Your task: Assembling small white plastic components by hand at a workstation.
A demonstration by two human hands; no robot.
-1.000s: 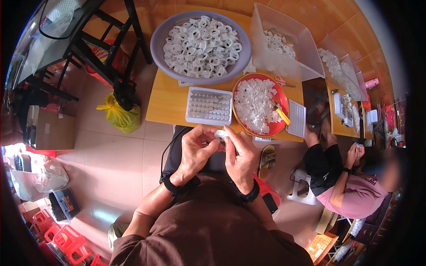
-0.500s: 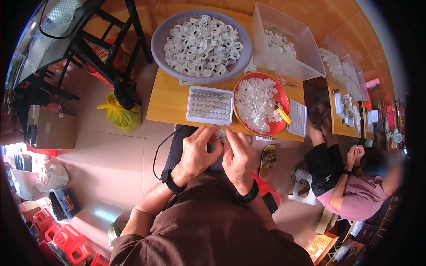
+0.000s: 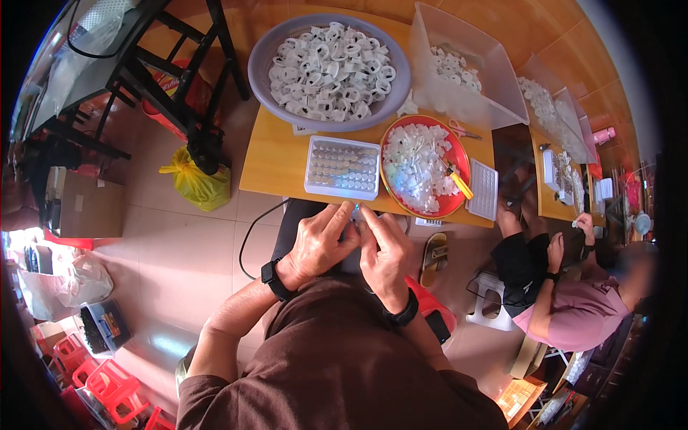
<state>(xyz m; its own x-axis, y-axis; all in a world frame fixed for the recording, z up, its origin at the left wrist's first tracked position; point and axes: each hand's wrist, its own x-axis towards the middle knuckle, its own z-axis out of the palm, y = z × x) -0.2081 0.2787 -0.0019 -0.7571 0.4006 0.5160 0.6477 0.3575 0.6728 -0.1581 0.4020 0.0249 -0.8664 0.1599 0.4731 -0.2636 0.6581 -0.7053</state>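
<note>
Blue glows at the small part (image 3: 356, 213) our left hand (image 3: 322, 242) and right hand (image 3: 385, 254) pinch. Both likely steady it.

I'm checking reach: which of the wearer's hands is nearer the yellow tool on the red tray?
Right. The right hand is below-left of the yellow tool in view; the left hand is farther left.

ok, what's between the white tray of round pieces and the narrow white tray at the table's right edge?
The red dish, heaped with translucent pieces, a yellow tool at its right side. Head view shows it.
</note>
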